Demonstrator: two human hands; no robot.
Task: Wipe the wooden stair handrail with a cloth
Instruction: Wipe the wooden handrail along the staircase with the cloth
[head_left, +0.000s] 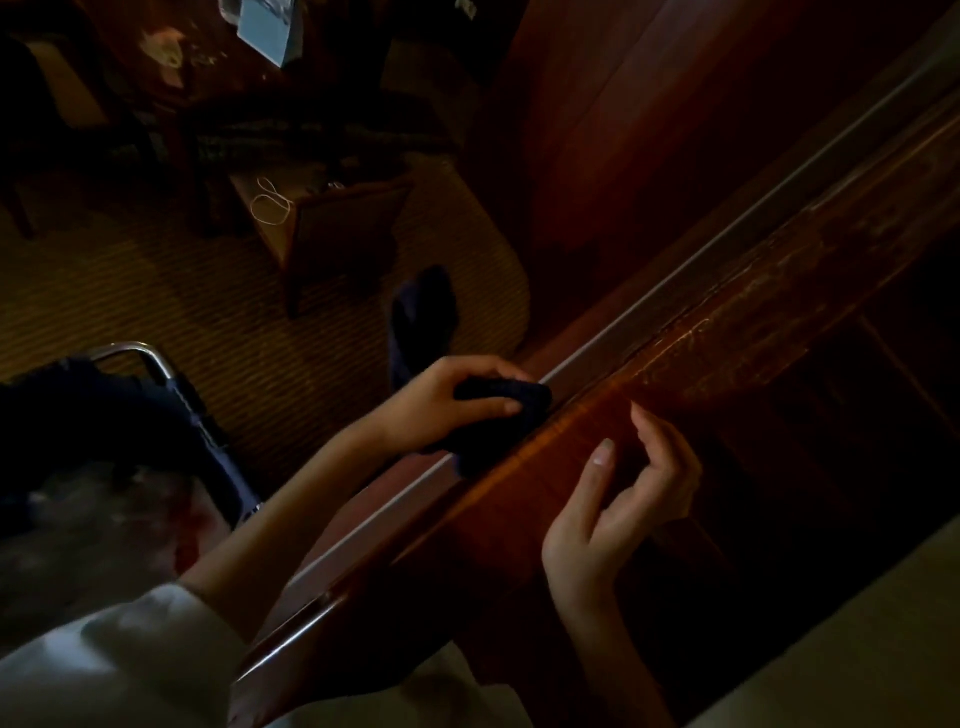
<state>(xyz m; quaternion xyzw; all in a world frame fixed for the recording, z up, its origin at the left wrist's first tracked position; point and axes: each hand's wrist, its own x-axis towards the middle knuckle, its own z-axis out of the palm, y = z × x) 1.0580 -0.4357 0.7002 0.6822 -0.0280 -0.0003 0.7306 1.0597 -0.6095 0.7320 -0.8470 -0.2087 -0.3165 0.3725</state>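
A white cord (270, 203) lies on a small wooden table (260, 231) standing on striped carpet (156, 291).

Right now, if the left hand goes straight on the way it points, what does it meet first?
Probably the wooden handrail, just ahead: the left hand grips a dark cloth, which seems to lie against the rail's edge. Depth is unclear here.
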